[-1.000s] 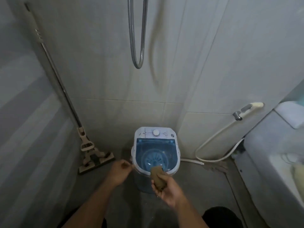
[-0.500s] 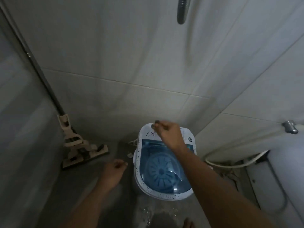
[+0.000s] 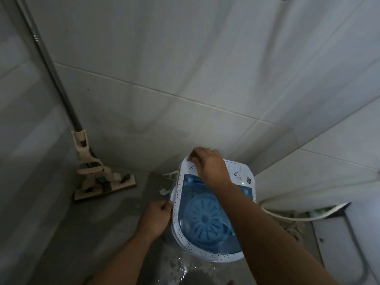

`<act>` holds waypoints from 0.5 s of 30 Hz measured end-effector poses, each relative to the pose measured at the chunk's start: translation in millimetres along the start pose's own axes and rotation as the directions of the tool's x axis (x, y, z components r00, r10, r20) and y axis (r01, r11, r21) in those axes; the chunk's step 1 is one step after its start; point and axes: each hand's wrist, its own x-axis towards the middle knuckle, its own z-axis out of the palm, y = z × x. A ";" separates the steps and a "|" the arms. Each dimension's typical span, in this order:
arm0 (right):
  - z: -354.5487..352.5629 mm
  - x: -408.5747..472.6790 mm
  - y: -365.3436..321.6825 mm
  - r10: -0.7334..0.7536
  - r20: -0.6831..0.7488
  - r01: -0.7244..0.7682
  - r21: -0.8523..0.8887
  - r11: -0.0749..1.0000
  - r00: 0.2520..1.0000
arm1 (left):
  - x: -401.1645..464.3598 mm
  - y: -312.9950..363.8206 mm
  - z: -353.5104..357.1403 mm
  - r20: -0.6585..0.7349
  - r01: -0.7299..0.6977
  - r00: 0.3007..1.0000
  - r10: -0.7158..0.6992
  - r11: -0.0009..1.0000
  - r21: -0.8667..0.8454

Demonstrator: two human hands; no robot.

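R hand (image 3: 207,167), fingers curled on brown sponge (image 3: 192,156), is shifting from front rim to rear-left corner of mini washer (image 3: 239,168), lower centre of frame. L hand (image 3: 157,215) is nearing its left rim, curled, grip unclear. Scrubbing is prob. progressing to the back panel.

Your right hand (image 3: 209,167) reached across the small washing machine (image 3: 239,171) to its rear left corner, fingers curled down onto the speckled white top, with whatever lay under them hidden. Your left hand (image 3: 156,217) sat in a loose fist, touching the machine's left rim beside the shut blue lid (image 3: 205,223). A mop (image 3: 102,182) leaned in the corner well to the left, a white hose (image 3: 287,217) lay to the right, and water glistened on the floor (image 3: 102,233) just in front.
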 end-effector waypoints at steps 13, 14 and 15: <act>6.6 -32.1 -5.3 -0.102 -0.104 0.087 -0.140 0.986 0.989 | 3.2 -1.2 1.1 0.016 -0.047 0.999 0.044 0.982 0.184; 6.4 -33.3 -5.5 -0.090 -0.102 0.079 -0.106 0.991 0.991 | 3.6 -1.6 0.6 0.017 -0.050 0.999 0.047 0.981 0.188; 6.9 -34.6 -6.6 -0.078 -0.094 0.072 -0.065 0.995 0.993 | 4.2 -2.1 0.1 0.019 -0.053 0.999 0.050 0.981 0.188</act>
